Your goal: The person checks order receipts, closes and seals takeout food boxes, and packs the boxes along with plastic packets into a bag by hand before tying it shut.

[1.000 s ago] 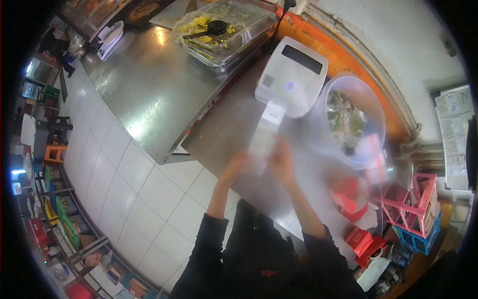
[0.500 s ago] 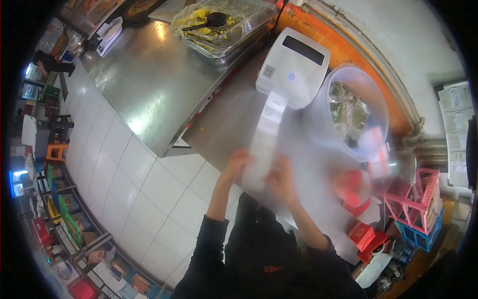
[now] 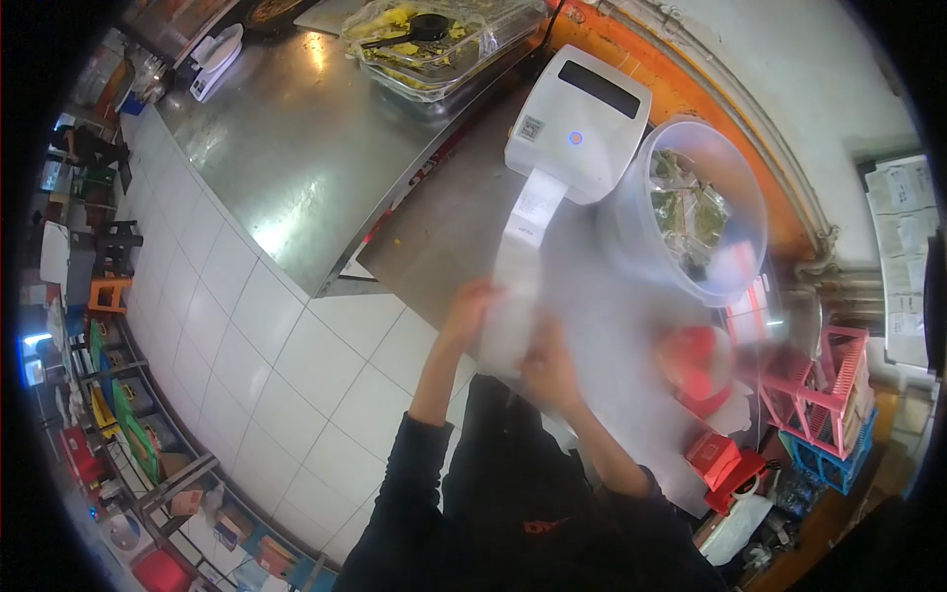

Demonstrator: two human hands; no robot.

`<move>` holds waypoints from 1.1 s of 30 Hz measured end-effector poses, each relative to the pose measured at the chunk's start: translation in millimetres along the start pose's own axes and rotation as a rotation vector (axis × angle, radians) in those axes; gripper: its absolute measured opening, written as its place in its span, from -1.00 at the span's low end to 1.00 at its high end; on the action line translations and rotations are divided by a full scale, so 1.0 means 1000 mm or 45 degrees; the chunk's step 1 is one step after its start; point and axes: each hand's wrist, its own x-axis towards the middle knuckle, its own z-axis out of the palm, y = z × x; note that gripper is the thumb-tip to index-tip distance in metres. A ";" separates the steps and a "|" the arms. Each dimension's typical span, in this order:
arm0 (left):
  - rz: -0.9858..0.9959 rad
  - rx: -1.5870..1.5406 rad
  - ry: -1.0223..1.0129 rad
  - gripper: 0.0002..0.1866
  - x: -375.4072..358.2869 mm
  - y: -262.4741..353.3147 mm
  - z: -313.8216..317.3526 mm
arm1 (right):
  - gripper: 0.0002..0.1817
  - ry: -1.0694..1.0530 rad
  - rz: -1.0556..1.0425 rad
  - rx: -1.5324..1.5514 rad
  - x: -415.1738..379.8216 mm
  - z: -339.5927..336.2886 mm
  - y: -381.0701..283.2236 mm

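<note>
A white label printer (image 3: 580, 123) stands on the metal table (image 3: 449, 232), with a long printed paper strip (image 3: 520, 271) hanging out of its front toward me. My left hand (image 3: 471, 314) is at the left edge of the strip, its fingers closed on the paper. On the right side, lower down, my right hand (image 3: 549, 365) touches the strip; blur hides its fingertips. To the right of the printer is a translucent round tub (image 3: 705, 212) holding clear packets with green contents.
A plastic-lined tray (image 3: 444, 49) with yellow food and a black ladle sits at the top. Red items (image 3: 695, 370), a pink rack (image 3: 814, 395) and a blue basket (image 3: 838, 459) are at the right. Another person (image 3: 94, 148) is at the far left.
My right hand has moved slightly down and left along the strip. The view has shifted a little, and the distant person appears lower in the frame.
</note>
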 end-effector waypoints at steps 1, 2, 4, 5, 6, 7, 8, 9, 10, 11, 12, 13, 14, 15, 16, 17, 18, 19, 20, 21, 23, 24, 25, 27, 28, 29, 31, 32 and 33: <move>-0.005 0.050 -0.005 -0.86 0.002 -0.003 -0.003 | -0.25 -0.019 0.077 0.011 -0.004 0.003 -0.002; -0.004 0.049 -0.004 -0.86 0.002 -0.007 -0.005 | -0.25 -0.039 0.153 0.022 -0.008 0.006 -0.003; 0.006 0.011 -0.021 -0.85 -0.001 -0.006 -0.006 | -0.25 -0.081 0.179 0.031 -0.016 0.012 0.002; 0.005 0.011 -0.019 -0.85 -0.002 -0.006 -0.006 | -0.25 -0.119 0.204 0.040 -0.020 0.014 0.005; 0.026 -0.018 -0.039 -0.85 -0.002 -0.006 -0.009 | -0.25 -0.122 0.206 0.041 -0.023 0.017 0.007; 0.048 -0.047 -0.059 -0.84 -0.003 -0.006 -0.011 | -0.25 -0.135 0.232 0.079 -0.026 0.019 0.008; 0.045 -0.048 -0.056 -0.84 -0.002 -0.007 -0.012 | -0.25 -0.147 0.257 0.118 -0.029 0.021 0.009; 0.039 -0.053 -0.026 -0.84 -0.001 -0.010 -0.015 | -0.25 -0.150 0.259 0.120 -0.032 0.021 0.010; 0.034 -0.059 0.005 -0.84 0.000 -0.012 -0.017 | -0.25 -0.174 0.229 0.116 -0.035 0.021 0.011; 0.032 -0.059 0.007 -0.84 0.001 -0.015 -0.019 | -0.25 -0.197 0.199 0.113 -0.037 0.022 0.011; 0.030 -0.081 0.020 -0.83 0.002 -0.014 -0.018 | -0.25 -0.198 0.199 0.114 -0.040 0.022 0.011; 0.028 -0.104 0.033 -0.82 0.002 -0.012 -0.017 | -0.26 -0.201 0.200 0.109 -0.042 0.023 0.011; 0.027 -0.104 0.035 -0.82 0.002 -0.011 -0.016 | -0.26 -0.204 0.201 0.103 -0.045 0.024 0.011; 0.048 -0.118 0.003 -0.82 -0.001 -0.004 -0.012 | -0.26 -0.206 0.201 0.104 -0.047 0.025 0.011; 0.068 -0.133 -0.029 -0.81 -0.003 0.000 -0.010 | -0.25 -0.206 0.196 0.092 -0.049 0.025 0.012; 0.067 -0.133 -0.027 -0.81 -0.002 -0.002 -0.011 | -0.25 -0.207 0.192 0.080 -0.051 0.026 0.013; 0.061 -0.111 -0.045 -0.80 -0.001 -0.003 -0.012 | -0.25 -0.208 0.192 0.080 -0.052 0.027 0.015; 0.055 -0.090 -0.064 -0.79 0.000 -0.005 -0.013 | -0.25 -0.203 0.195 0.109 -0.054 0.028 0.018; 0.055 -0.091 -0.064 -0.79 0.001 -0.008 -0.014 | -0.25 -0.197 0.197 0.136 -0.054 0.029 0.020; 0.043 -0.097 -0.042 -0.77 0.000 -0.006 -0.010 | -0.25 -0.197 0.198 0.136 -0.055 0.029 0.020; 0.028 -0.103 -0.022 -0.76 -0.004 -0.001 -0.005 | -0.25 -0.194 0.214 0.144 -0.055 0.029 0.020; 0.031 -0.121 -0.033 -0.74 -0.008 0.005 -0.001 | -0.25 -0.193 0.215 0.145 -0.056 0.029 0.020; 0.035 -0.140 -0.043 -0.73 -0.010 0.008 0.002 | -0.25 -0.192 0.219 0.162 -0.056 0.030 0.022; 0.039 -0.096 -0.087 -0.70 -0.007 0.004 -0.005 | -0.25 -0.191 0.224 0.179 -0.057 0.030 0.021; 0.045 -0.051 -0.130 -0.67 -0.006 0.003 -0.009 | -0.25 -0.187 0.237 0.148 -0.058 0.030 0.019; 0.046 -0.051 -0.132 -0.67 -0.005 0.000 -0.011 | -0.25 -0.182 0.249 0.117 -0.058 0.031 0.017; 0.008 -0.009 -0.143 -0.66 -0.004 0.004 -0.009 | -0.26 -0.174 0.255 0.102 -0.059 0.032 0.014; 0.009 -0.009 -0.146 -0.66 -0.004 0.005 -0.007 | -0.26 -0.170 0.263 0.089 -0.060 0.033 0.013; 0.017 -0.002 -0.144 -0.66 -0.003 0.006 -0.005 | -0.26 -0.167 0.262 0.088 -0.061 0.035 0.015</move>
